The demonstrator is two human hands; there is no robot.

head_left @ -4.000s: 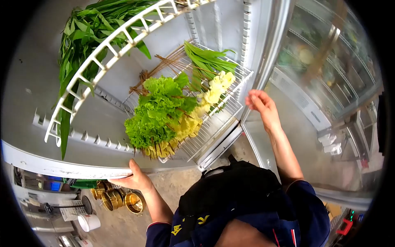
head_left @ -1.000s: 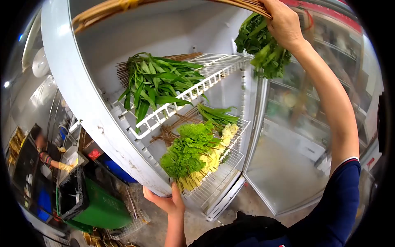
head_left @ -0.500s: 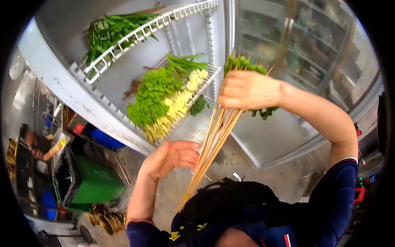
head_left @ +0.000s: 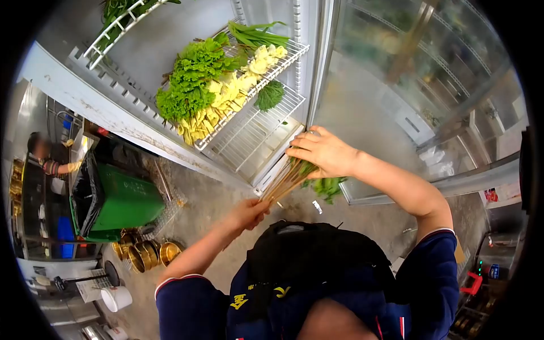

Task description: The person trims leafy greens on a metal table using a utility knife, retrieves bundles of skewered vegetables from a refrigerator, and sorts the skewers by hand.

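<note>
Skewer bundle (head_left: 285, 186) was out of the fridge, held in the air in front of the torso, near the cabinet's lower front corner. Looks: thin, straight tan sticks, packed tight at the left-hand end, fanning slightly toward the other. Ran at a slant, low end by the left hand. Leafy greens (head_left: 328, 188) were at the upper end: mid-green, loose, drooping below the right palm toward the glass door (head_left: 368, 119). Leaf type unclear, mostly covered by the hand.

Left hand (head_left: 254, 214): fingers curled, pinching the lower stick ends. Right hand (head_left: 324, 153): palm down over the leafy end, fingers bent and slightly apart; can't tell if it was gripping or just resting.

Nearby, the wire shelf (head_left: 300, 51) carried bright, frilly lettuce (head_left: 190, 85) beside pale yellow leaves (head_left: 224, 99). One dark green clump (head_left: 270, 96) sat lower down.
</note>
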